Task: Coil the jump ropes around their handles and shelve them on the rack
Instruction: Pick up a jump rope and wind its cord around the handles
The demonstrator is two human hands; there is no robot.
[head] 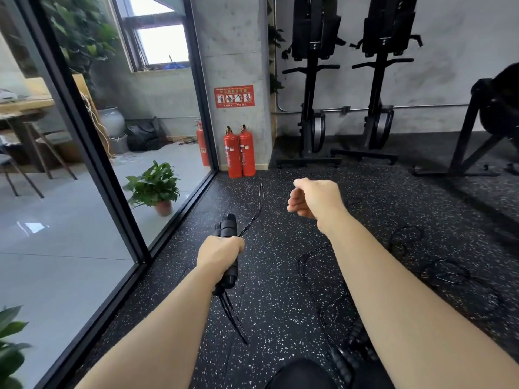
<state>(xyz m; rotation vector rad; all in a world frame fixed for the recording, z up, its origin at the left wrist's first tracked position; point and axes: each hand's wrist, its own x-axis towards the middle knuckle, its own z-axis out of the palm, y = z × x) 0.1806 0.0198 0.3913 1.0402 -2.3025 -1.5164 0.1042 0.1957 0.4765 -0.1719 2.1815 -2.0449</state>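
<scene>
on the speckled black floor (373, 197), two red fire extinguishers (240, 151) stand against a concrete pillar, and everything here is placed from them. well in front of the extinguishers, towards the person, the left hand (220, 255) is wrapped tight round a bundle of black jump rope handles (228, 228); their tops stick out above the fist and point back at the extinguishers. a thin black cord (257, 209) arcs from the handle tops towards the extinguishers and stops short of them. more cord strands (233, 315) trail from the bottom of the fist, away from the extinguishers. in front of the extinguishers and to their right, the right hand (313, 199) is lifted off the floor with its fingers curled inward; i cannot tell whether it pinches any cord. farther from the extinguishers and further right, loose black ropes (443, 272) lie in tangled loops on the floor. another pair of ribbed handles (356, 338) lies beside the right forearm, far from the extinguishers. left of the extinguishers, behind a glass wall (84, 220), sits a potted plant (154, 189).
</scene>
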